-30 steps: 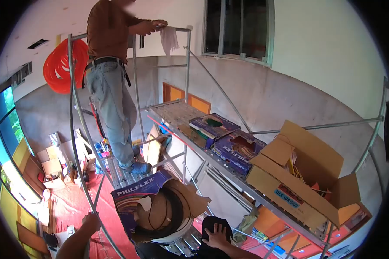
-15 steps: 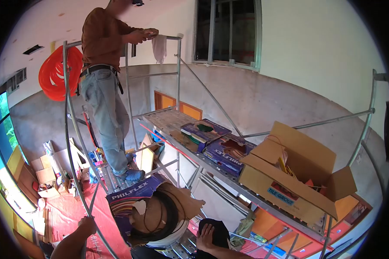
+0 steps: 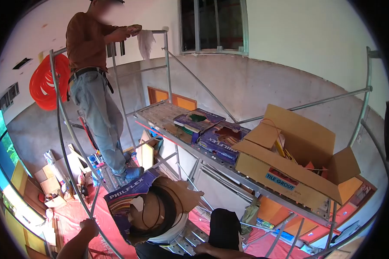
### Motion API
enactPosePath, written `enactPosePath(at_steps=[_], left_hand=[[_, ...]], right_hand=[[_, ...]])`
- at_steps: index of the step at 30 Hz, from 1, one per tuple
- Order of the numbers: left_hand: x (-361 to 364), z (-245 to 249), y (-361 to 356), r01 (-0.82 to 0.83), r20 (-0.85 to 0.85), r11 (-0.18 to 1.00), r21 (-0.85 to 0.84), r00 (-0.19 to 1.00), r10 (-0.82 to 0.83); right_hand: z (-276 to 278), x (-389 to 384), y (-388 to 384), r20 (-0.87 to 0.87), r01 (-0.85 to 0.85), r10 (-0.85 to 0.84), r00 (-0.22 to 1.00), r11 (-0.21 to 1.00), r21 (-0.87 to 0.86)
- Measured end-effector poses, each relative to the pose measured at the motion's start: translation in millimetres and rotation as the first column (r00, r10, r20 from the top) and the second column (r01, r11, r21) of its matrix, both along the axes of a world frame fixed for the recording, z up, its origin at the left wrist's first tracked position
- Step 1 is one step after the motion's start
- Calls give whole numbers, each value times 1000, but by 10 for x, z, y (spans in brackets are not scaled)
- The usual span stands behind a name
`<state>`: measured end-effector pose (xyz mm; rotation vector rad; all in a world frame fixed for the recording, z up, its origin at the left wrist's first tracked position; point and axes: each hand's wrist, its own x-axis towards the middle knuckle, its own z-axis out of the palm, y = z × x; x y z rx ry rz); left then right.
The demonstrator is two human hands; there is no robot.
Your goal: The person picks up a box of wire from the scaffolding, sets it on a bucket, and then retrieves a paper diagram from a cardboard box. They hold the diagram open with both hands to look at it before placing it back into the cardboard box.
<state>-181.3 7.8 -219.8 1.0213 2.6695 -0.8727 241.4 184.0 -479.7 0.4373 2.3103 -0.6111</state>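
My left hand (image 3: 89, 227) is closed around the grey scaffold pole (image 3: 78, 190) at lower left. My right hand (image 3: 202, 248) rests low beside my black-clad knee (image 3: 224, 228), near the perforated metal platform (image 3: 190, 241); its fingers are too hidden to read. Between my hands stands a torn purple Philflex box (image 3: 132, 193) with a coil of black cable (image 3: 170, 209) showing through its opening. A white rounded container (image 3: 170, 233) sits under or beside the coil.
A person in a brown top (image 3: 85, 43) stands on the scaffold, both hands at the top rail. Red-orange tubing (image 3: 47, 82) hangs on the left frame. More Philflex boxes (image 3: 222, 140) and an open tile grout carton (image 3: 263, 170) occupy the raised plank (image 3: 153, 118). Red sheeting (image 3: 75, 220) covers the floor below.
My right hand has slid off the top of my knee to a lower spot beside it. The view has turned slightly right and down. My left hand stays at the pole.
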Motion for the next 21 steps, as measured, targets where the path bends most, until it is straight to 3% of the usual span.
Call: enactPosePath(at_steps=[8, 10, 12, 14, 21], left_hand=[[-5, 2, 0, 14, -19, 1000, -7, 1000, -15], [-9, 8, -12, 29, -30, 1000, -3, 999, -29], [-29, 0, -4, 28, -34, 1000, -12, 999, -29], [-27, -11, -3, 30, -35, 999, -25, 999, -31], [60, 78, 15, 64, -23, 997, -39, 998, -65]], right_hand=[[-116, 70, -31, -144, 112, -103, 984, 992, 52], [-137, 27, 24, -87, 96, -98, 991, 995, -27], [12, 12, 4, -138, 168, -172, 975, 985, -39], [-142, -64, 57, -107, 105, -117, 987, 988, -109], [-65, -7, 98, -201, 123, -158, 967, 977, -175]])
